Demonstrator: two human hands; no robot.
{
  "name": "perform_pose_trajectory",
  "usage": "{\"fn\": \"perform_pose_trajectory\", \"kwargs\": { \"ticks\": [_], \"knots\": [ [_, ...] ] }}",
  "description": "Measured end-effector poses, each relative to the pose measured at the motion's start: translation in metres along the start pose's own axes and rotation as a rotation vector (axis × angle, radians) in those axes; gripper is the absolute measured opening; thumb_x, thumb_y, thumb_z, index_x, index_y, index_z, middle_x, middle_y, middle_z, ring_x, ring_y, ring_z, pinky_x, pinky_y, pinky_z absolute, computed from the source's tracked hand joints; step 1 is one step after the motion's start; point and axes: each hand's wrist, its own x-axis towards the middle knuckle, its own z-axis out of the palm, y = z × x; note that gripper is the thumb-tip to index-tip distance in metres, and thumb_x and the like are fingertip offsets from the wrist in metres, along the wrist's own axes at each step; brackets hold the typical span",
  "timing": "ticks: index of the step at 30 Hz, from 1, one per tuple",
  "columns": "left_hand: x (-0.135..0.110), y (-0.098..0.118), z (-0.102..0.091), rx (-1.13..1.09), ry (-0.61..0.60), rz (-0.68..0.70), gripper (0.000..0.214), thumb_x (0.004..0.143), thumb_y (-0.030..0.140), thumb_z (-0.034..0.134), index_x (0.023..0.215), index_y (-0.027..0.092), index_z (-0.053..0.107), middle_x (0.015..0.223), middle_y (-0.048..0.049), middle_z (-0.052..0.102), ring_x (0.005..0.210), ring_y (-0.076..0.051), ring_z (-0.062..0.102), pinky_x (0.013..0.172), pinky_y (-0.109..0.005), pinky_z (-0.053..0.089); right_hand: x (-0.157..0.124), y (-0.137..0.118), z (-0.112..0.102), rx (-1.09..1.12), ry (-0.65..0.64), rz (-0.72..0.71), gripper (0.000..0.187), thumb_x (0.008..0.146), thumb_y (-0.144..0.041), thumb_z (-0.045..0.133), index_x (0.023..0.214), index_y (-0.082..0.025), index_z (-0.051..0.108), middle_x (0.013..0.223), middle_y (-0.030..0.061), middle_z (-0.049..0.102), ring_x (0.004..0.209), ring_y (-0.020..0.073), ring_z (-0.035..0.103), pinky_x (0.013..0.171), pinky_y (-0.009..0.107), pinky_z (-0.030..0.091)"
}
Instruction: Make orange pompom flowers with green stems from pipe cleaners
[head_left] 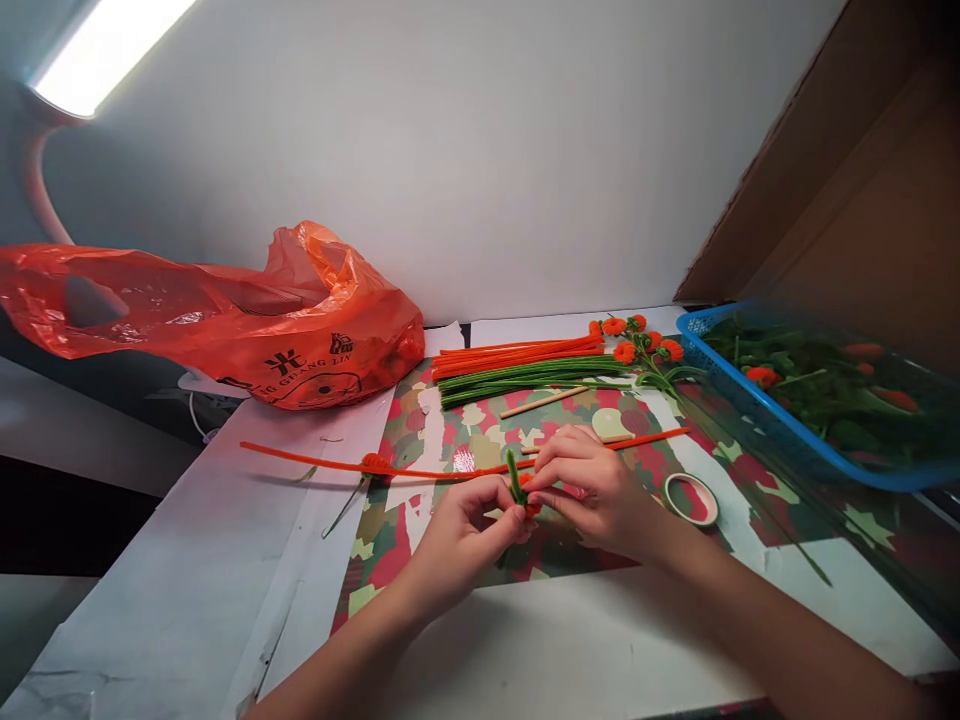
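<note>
The left hand point(466, 528) pinches a short green stem point(515, 475) between thumb and forefinger, its long axis close to upright and its tip rising above the grip. The right hand point(589, 492) meets it from the right, thumb and forefinger nearly together on a small orange piece point(532, 509) beside the stem's lower part; fingers cover the join, so whether it wraps the stem is unclear. Just beyond both hands, a long orange strip point(315, 457) lies crosswise.

Lit lamp point(112, 50) above a printed red plastic bag point(360, 320), brown cardboard point(825, 190) at right.
</note>
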Motion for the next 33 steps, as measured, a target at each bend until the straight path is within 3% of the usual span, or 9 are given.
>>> {"fn": "perform_pose_trajectory", "kwargs": {
  "ticks": [4, 9, 14, 19, 22, 29, 33],
  "knots": [
    [0.0, 0.001, 0.001, 0.016, 0.032, 0.051, 0.032, 0.078, 0.038, 0.063, 0.059, 0.014, 0.053, 0.064, -0.0001, 0.055, 0.06, -0.01, 0.05, 0.054, -0.021, 0.043, 0.0, 0.0, 0.001, 0.032, 0.028, 0.041, 0.01, 0.087, -0.018, 0.055, 0.086, -0.022, 0.064, 0.086, 0.0036, 0.065, 0.082, 0.018, 0.054, 0.078, 0.037, 0.04],
    [0.005, -0.003, -0.001, -0.276, 0.067, -0.061, 0.026, 0.074, 0.034, 0.07, 0.073, 0.017, 0.05, 0.07, 0.0022, 0.056, 0.063, -0.01, 0.055, 0.057, -0.021, 0.048, -0.001, 0.001, 0.005, 0.099, 0.053, 0.063, 0.011, 0.087, -0.015, 0.055, 0.088, -0.022, 0.064, 0.087, 0.0036, 0.063, 0.081, 0.0168, 0.054, 0.076, 0.035, 0.042],
    [0.007, -0.005, -0.003, -0.357, 0.054, -0.089, 0.029, 0.074, 0.026, 0.072, 0.094, 0.021, 0.052, 0.077, 0.0016, 0.06, 0.066, -0.009, 0.058, 0.055, -0.016, 0.047, -0.003, 0.0, 0.008, 0.019, 0.112, -0.018, 0.008, 0.082, -0.017, 0.061, 0.088, -0.022, 0.063, 0.088, 0.0041, 0.063, 0.083, 0.0183, 0.053, 0.076, 0.036, 0.042],
    [0.006, -0.01, -0.004, -0.366, 0.097, -0.073, 0.022, 0.076, 0.028, 0.07, 0.092, 0.021, 0.056, 0.074, 0.0021, 0.059, 0.065, -0.008, 0.059, 0.053, -0.014, 0.047, -0.005, -0.003, 0.015, -0.153, 0.195, -0.217, 0.011, 0.078, -0.02, 0.067, 0.088, -0.023, 0.064, 0.084, 0.0027, 0.064, 0.082, 0.0185, 0.052, 0.075, 0.037, 0.04],
    [0.006, -0.011, -0.003, -0.348, 0.112, -0.048, 0.02, 0.075, 0.028, 0.071, 0.087, 0.019, 0.059, 0.077, 0.0012, 0.061, 0.066, -0.008, 0.06, 0.054, -0.013, 0.048, -0.006, -0.004, 0.018, -0.142, 0.262, -0.258, 0.009, 0.08, -0.017, 0.064, 0.087, -0.023, 0.066, 0.081, 0.0027, 0.065, 0.079, 0.0181, 0.052, 0.072, 0.036, 0.041],
    [0.006, -0.004, -0.004, -0.277, 0.142, 0.066, 0.018, 0.074, 0.028, 0.072, 0.086, 0.018, 0.062, 0.083, -0.0001, 0.062, 0.072, -0.011, 0.061, 0.065, -0.024, 0.055, -0.004, 0.0, 0.013, 0.114, 0.303, -0.126, 0.017, 0.082, -0.013, 0.061, 0.091, -0.025, 0.068, 0.086, 0.0037, 0.066, 0.082, 0.0183, 0.055, 0.074, 0.037, 0.046],
    [0.003, -0.004, -0.005, -0.132, 0.094, 0.152, 0.021, 0.079, 0.028, 0.067, 0.098, 0.02, 0.064, 0.086, -0.0027, 0.063, 0.079, -0.014, 0.06, 0.07, -0.027, 0.055, -0.003, 0.002, 0.013, 0.233, 0.326, -0.023, 0.018, 0.079, -0.009, 0.065, 0.088, -0.025, 0.069, 0.085, 0.003, 0.067, 0.083, 0.018, 0.057, 0.076, 0.037, 0.047]
  ]
}}
